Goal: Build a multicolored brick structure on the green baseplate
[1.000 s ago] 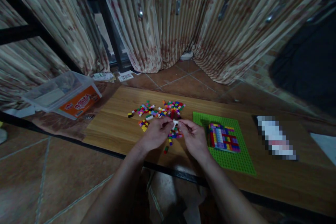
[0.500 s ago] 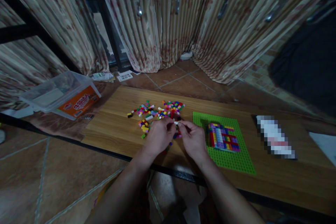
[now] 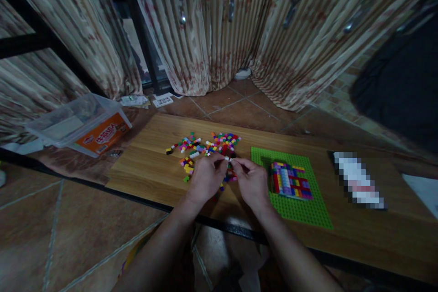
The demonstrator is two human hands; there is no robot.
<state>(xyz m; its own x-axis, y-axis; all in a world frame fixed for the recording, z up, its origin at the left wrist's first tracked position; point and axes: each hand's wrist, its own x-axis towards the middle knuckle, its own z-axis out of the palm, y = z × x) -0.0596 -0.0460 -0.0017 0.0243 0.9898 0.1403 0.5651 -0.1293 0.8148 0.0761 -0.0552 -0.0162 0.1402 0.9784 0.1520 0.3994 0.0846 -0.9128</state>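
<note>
My left hand [image 3: 208, 173] is closed in a pinch over the loose bricks, with a small white toy brick [image 3: 226, 159] at its fingertips. Close beside it, my right hand [image 3: 251, 178] also pinches; a second bit of white [image 3: 231, 160] shows at its fingertips, too small to make out fully. A narrow gap seems to lie between the two white pieces. Around and behind my fingers, a pile of small coloured bricks [image 3: 195, 143] spreads over the wooden table. To the right, a green baseplate [image 3: 290, 212] carries a low, multicoloured brick build [image 3: 290, 180].
A clear plastic box [image 3: 78, 118] with an orange label stands left of the table [image 3: 143, 159]. On the table's right side lies a blurred-out flat object [image 3: 359, 180], with a white sheet [image 3: 422, 191] beyond it. Striped curtains [image 3: 191, 41] hang behind.
The white piece between my fingertips now shows as two bits slightly apart, one at each hand. Both hands stay in nearly the same place. The view has shifted very slightly.
</note>
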